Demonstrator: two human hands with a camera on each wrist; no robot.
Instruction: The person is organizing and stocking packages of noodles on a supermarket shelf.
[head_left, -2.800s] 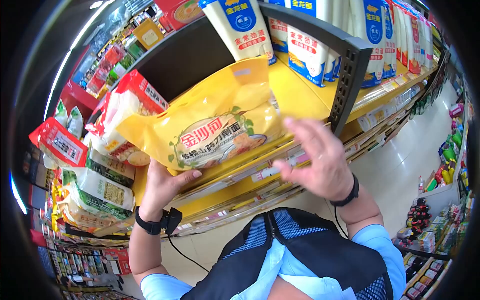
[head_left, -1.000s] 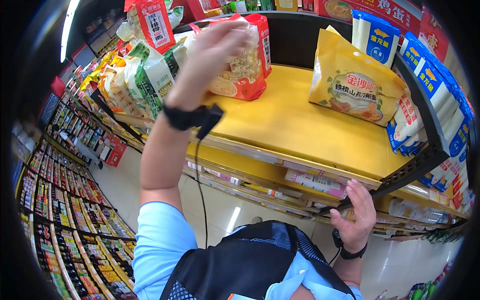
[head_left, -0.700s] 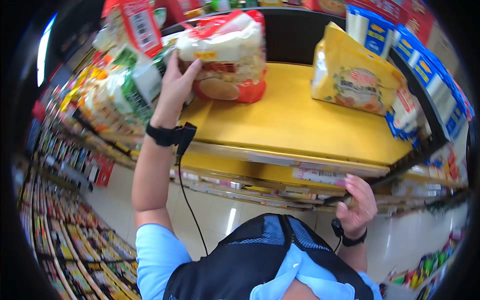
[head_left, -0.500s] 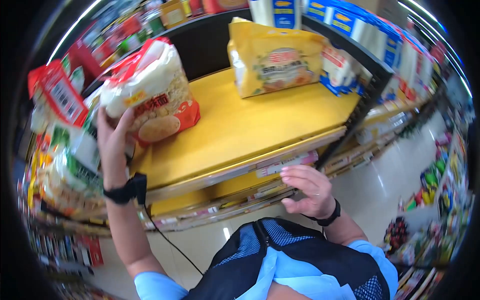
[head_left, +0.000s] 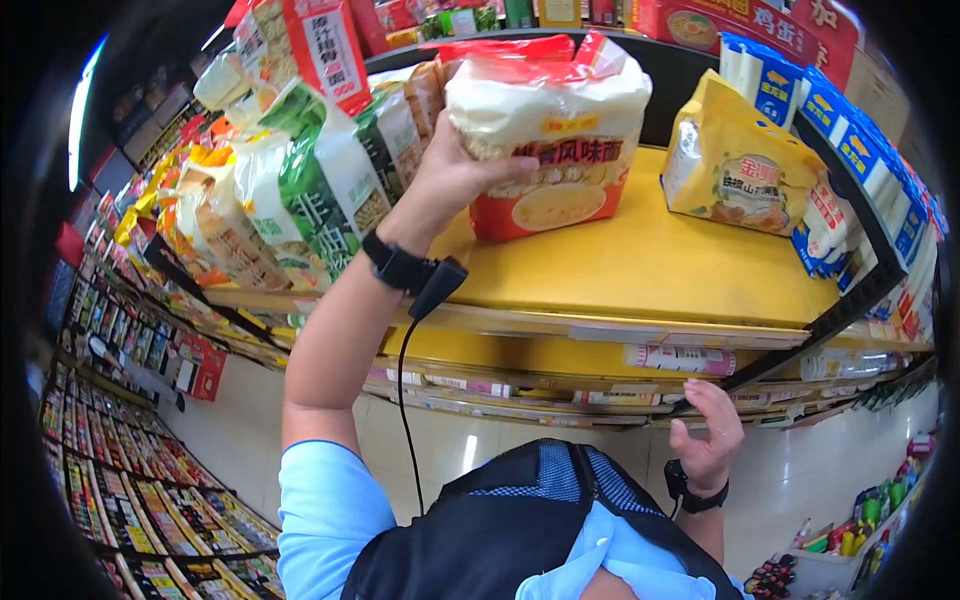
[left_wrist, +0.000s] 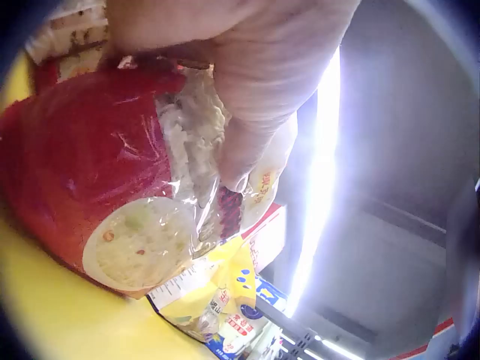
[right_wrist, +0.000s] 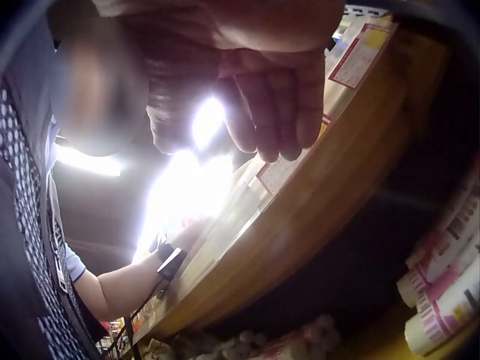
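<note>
On the yellow shelf point(head_left: 560, 285), a red and white noodle bag point(head_left: 560, 185) stands upright. The left hand point(head_left: 445, 185) grips its left side, thumb across the front and the other fingers out of sight behind it. In the left wrist view that thumb presses into the clear wrap of the bag point(left_wrist: 97, 157). A yellow noodle bag point(head_left: 745, 160) stands at the shelf's right end. The right hand point(head_left: 712, 440) hangs before the shelf's front edge with relaxed fingers, holding nothing; in the right wrist view, the hand point(right_wrist: 255, 82) is near the price strip.
Green and white noodle bags point(head_left: 315, 185) stand in a row at the left, with a red-labelled bag point(head_left: 325, 50) above them. A black metal upright point(head_left: 860, 290) and blue and white noodle packs point(head_left: 880, 175) are at the right. Lower shelves run beneath the front edge.
The red and white bag has come away from the left-hand row toward the yellow bag, the left hand on it. Earlier, the left hand was at the yellow bag. The head view has turned.
</note>
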